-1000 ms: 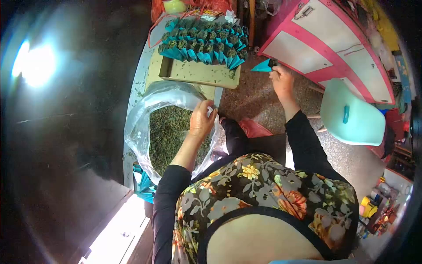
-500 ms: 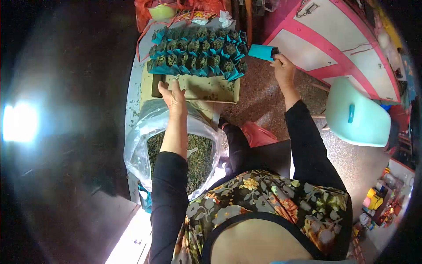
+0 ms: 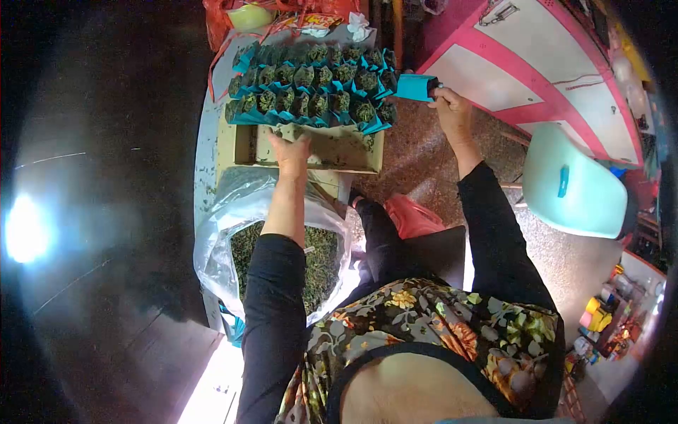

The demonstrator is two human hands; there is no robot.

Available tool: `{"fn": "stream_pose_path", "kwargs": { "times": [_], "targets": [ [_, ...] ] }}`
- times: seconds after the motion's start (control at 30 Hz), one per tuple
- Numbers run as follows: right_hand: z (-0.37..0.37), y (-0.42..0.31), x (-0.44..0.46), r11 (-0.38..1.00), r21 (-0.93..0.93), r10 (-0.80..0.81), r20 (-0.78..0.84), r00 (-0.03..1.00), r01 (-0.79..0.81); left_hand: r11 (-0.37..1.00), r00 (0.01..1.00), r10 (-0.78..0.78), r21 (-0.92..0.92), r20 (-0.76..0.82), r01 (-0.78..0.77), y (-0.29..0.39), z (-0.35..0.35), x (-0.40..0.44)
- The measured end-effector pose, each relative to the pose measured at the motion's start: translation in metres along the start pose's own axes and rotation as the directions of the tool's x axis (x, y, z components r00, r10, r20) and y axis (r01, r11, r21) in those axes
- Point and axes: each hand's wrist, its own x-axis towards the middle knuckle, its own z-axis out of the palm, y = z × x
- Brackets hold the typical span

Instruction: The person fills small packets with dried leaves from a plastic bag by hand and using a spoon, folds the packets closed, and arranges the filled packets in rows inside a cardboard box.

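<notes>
My right hand (image 3: 454, 116) grips one end of a small teal packet (image 3: 413, 87), held sideways to the right of the filled rows. A dark opening shows at the packet's end by my fingers. Over the shallow cardboard tray (image 3: 339, 168) is my left hand (image 3: 291, 150), fingers apart, close to the front row; nothing shows in it. Several teal packets (image 3: 304, 106) stand upright in rows at the tray's far part, their tops open on dried green-brown leaf bits. Below my left forearm, a clear plastic bag (image 3: 212, 247) holds loose dried leaf bits (image 3: 321, 272).
Red plastic bags (image 3: 217, 28), a yellow-green bowl (image 3: 251, 18) and crumpled white tissue (image 3: 359, 27) lie behind the rows. A pink-and-white cabinet (image 3: 487, 78) and a pale green chair (image 3: 579, 191) stand at right. A pink bag (image 3: 411, 215) rests below the tray.
My left hand has moved slightly right and down over the tray. The packet in my right hand has shifted a little left. The view has shifted slightly.
</notes>
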Motion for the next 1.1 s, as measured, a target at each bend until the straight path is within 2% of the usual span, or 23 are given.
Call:
{"fn": "stream_pose_path", "kwargs": {
  "times": [0.07, 0.17, 0.2, 0.27, 0.3, 0.33, 0.4, 0.43, 0.57, 0.7, 0.8, 0.83, 0.87, 0.9, 0.93, 1.1],
  "targets": [
    [0.000, 0.004, 0.000, 0.999, 0.032, 0.010, 0.018, 1.000, -0.010, 0.984, 0.990, 0.097, 0.138, 0.099, -0.110, -0.014, 0.001, 0.005],
    [0.001, 0.015, 0.000, 0.997, 0.077, -0.001, 0.038, 0.999, -0.002, 0.905, 0.976, 0.202, 0.367, 0.077, -0.217, -0.062, 0.010, 0.034],
    [0.001, 0.018, 0.000, 0.996, 0.090, -0.019, 0.040, 0.999, 0.015, 0.976, 0.977, 0.014, 0.208, 0.212, -0.059, -0.013, 0.023, -0.007],
    [0.001, 0.019, 0.000, 0.991, 0.132, -0.007, 0.015, 1.000, 0.005, 0.916, 0.956, 0.196, 0.306, 0.219, -0.258, -0.055, 0.029, 0.020],
    [0.001, 0.018, 0.000, 0.985, 0.175, 0.004, -0.012, 1.000, -0.002, 0.910, 0.913, 0.285, 0.218, 0.291, -0.353, -0.057, 0.035, 0.018],
    [0.001, 0.018, 0.001, 0.985, 0.174, 0.004, -0.013, 1.000, -0.001, 0.910, 0.913, 0.285, 0.217, 0.292, -0.354, -0.058, 0.042, 0.016],
    [-0.002, 0.016, 0.002, 0.995, 0.100, -0.004, 0.000, 1.000, 0.004, 0.749, 0.911, 0.401, 0.540, 0.090, -0.383, -0.063, 0.052, 0.014],
    [-0.003, 0.014, 0.002, 0.995, 0.099, -0.003, 0.000, 1.000, 0.003, 0.911, 0.935, 0.292, 0.238, 0.200, -0.336, -0.041, 0.053, -0.002],
    [-0.004, 0.000, 0.004, 0.990, 0.139, 0.034, 0.027, 0.999, -0.037, 0.901, 0.970, 0.230, 0.360, 0.081, -0.244, -0.037, 0.060, -0.008],
    [-0.001, 0.007, 0.002, 0.974, 0.210, 0.071, 0.060, 0.996, -0.082, 0.907, 0.959, 0.266, 0.311, 0.100, -0.284, -0.046, 0.060, -0.004],
    [0.004, 0.017, 0.003, 0.982, 0.190, 0.019, 0.036, 0.999, -0.025, 0.870, 0.953, 0.299, 0.394, 0.059, -0.297, -0.051, 0.061, -0.003],
    [0.004, 0.017, 0.004, 0.982, 0.190, 0.019, 0.036, 0.999, -0.026, 0.724, 0.875, 0.479, 0.533, 0.067, -0.437, -0.055, 0.062, 0.001],
    [0.003, 0.018, 0.005, 0.995, 0.100, -0.003, 0.055, 0.999, -0.003, 0.724, 0.876, 0.478, 0.534, 0.067, -0.436, -0.060, 0.062, 0.003],
    [0.002, 0.012, 0.008, 1.000, 0.011, -0.023, 0.074, 0.997, 0.023, 0.827, 0.940, 0.337, 0.460, 0.055, -0.324, -0.056, 0.062, 0.000],
    [0.002, 0.005, 0.010, 1.000, 0.011, -0.023, 0.074, 0.997, 0.022, 0.904, 0.981, 0.188, 0.381, 0.056, -0.195, -0.051, 0.063, -0.004],
    [0.005, -0.003, 0.015, 0.998, 0.055, -0.031, 0.097, 0.995, 0.026, 0.917, 0.973, 0.219, 0.323, 0.077, -0.232, -0.052, 0.065, -0.002]
  ]
}}
